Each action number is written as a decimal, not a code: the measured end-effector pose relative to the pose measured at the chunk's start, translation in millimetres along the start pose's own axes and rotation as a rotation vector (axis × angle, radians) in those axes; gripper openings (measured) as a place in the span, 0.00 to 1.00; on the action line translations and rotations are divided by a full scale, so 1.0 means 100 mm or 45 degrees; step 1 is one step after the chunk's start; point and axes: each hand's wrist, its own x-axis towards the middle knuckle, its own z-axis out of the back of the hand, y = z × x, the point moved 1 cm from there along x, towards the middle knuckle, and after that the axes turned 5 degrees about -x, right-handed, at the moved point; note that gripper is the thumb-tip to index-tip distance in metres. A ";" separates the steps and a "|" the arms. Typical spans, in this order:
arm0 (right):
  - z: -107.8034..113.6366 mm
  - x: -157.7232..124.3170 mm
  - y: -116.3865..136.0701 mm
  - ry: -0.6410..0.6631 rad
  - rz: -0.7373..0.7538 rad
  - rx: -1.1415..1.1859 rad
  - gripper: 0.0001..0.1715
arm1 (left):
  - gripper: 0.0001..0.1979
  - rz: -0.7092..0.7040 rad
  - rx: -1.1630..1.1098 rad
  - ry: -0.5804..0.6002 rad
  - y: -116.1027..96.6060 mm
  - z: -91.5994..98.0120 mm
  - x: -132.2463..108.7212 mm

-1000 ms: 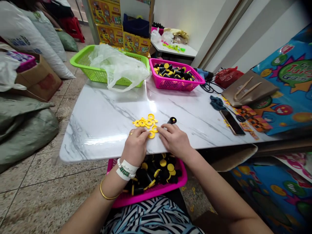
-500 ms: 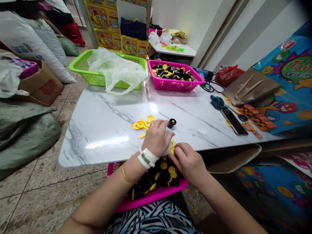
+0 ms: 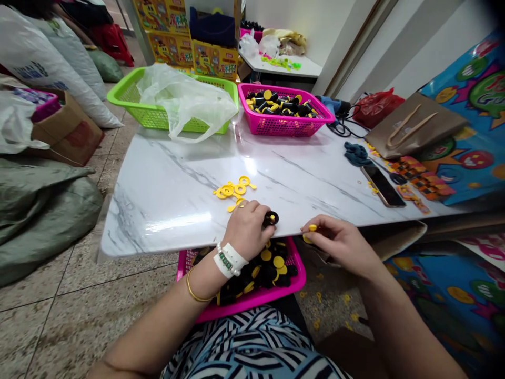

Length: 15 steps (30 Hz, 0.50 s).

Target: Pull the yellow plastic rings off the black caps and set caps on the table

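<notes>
Near the front edge of the table, my left hand (image 3: 249,227) is closed round a small black cup (image 3: 271,218), whose open end shows something yellow inside. To its right, just past the edge, my right hand (image 3: 340,243) pinches a yellow plastic ring piece (image 3: 311,231) between thumb and fingers; part of it is hidden. Several loose yellow ring pieces (image 3: 228,190) lie on the table beyond my left hand. Below, on my lap, sits a pink basket (image 3: 252,302) filled with black cups with yellow ends (image 3: 278,262).
A green basket (image 3: 158,113) with a plastic bag (image 3: 197,102) and a pink basket of black and yellow pieces (image 3: 284,126) stand at the back of the marble-patterned table (image 3: 177,173). A phone (image 3: 383,186) and a paper bag (image 3: 418,123) lie on the right.
My left hand has taken hold of the black cup, which stood on the table, and brought it nearer. My right hand has moved right with the yellow ring piece.
</notes>
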 end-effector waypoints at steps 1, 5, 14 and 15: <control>0.00 0.03 0.02 0.002 -0.040 0.192 0.08 | 0.10 0.022 -0.029 -0.010 0.02 -0.01 -0.03; -0.13 0.28 0.14 -0.015 -0.054 0.637 0.10 | 0.11 0.023 -0.055 -0.060 0.08 -0.09 -0.06; -0.54 0.64 0.18 -0.035 -0.368 0.840 0.17 | 0.10 -0.020 -0.019 -0.044 0.06 -0.08 -0.10; -0.56 0.64 0.16 -0.023 -0.386 0.853 0.18 | 0.09 -0.021 -0.021 -0.039 0.06 -0.07 -0.10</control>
